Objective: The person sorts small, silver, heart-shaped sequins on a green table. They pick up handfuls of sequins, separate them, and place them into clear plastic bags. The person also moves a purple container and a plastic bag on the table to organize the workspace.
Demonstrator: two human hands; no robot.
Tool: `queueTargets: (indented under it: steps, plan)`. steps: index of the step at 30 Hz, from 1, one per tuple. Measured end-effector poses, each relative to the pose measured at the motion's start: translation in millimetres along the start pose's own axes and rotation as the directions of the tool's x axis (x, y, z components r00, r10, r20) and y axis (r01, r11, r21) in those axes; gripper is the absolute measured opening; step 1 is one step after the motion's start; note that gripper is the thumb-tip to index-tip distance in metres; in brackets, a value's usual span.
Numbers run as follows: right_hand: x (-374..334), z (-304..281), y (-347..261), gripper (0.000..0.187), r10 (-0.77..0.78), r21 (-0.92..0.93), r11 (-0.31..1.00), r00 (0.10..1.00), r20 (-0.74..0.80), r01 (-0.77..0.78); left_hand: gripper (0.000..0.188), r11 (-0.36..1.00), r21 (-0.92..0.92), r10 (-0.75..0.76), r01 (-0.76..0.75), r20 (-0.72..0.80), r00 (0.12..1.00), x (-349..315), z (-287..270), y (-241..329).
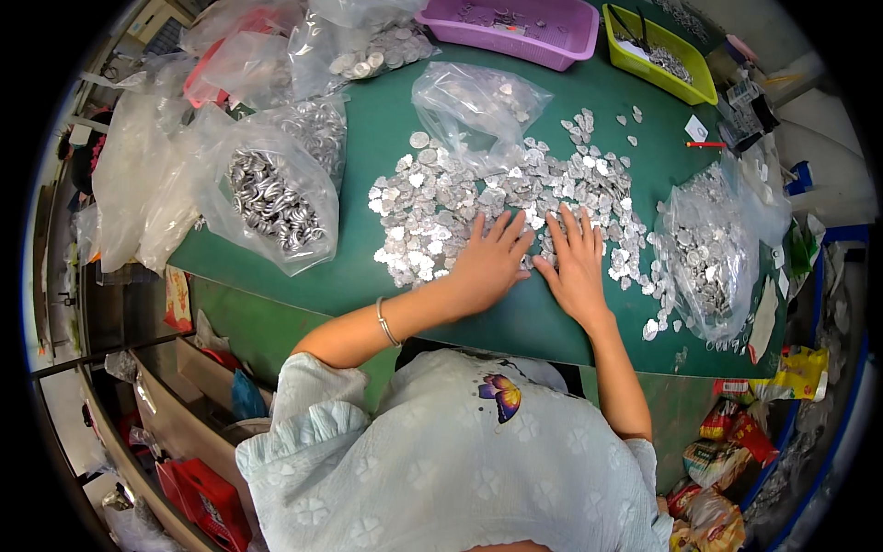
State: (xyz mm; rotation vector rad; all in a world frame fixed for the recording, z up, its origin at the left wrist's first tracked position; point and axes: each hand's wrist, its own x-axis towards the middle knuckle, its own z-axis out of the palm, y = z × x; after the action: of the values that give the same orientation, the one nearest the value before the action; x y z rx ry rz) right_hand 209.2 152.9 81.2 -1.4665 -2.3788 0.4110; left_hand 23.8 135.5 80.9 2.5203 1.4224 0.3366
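A broad spread of small flat silvery metal pieces [432,198] covers the middle of the green table [368,138]. Some pieces look heart-shaped, others round or scalloped. My left hand [489,262] lies on the near part of the spread, fingers stretched out and pointing away from me. Beside it, my right hand [575,267] rests on the pieces too, fingers spread flat, its thumb close to the left thumb. Neither hand grips anything. The pieces under the palms are hidden. Just beyond the spread's middle sits a clear plastic bag [474,101] with some pieces in it.
At the left, an open clear bag [276,202] holds curved silvery parts. Another bag [708,248] of metal pieces stands at the right. Along the far edge are a purple basket [515,41] and a yellow-green basket [685,90]. A red pen [705,144] lies near the right side.
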Motion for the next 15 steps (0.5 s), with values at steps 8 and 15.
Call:
queueTargets:
  steps: [8, 15]
  plan:
    - [-42.1, -20.2, -8.3, 0.062, -0.096, 0.022, 0.995, 0.988, 0.122, 0.094, 0.047, 0.973, -0.195, 0.121, -0.125, -0.032, 0.992, -33.3, 7.3, 18.4]
    - [-73.7, -18.4, -4.0, 0.032, -0.092, 0.209, 0.972, 0.993, -0.08, 0.107, 0.033, 0.923, -0.361, 0.141, -0.129, 0.005, 0.99, -57.4, -6.3, 24.8]
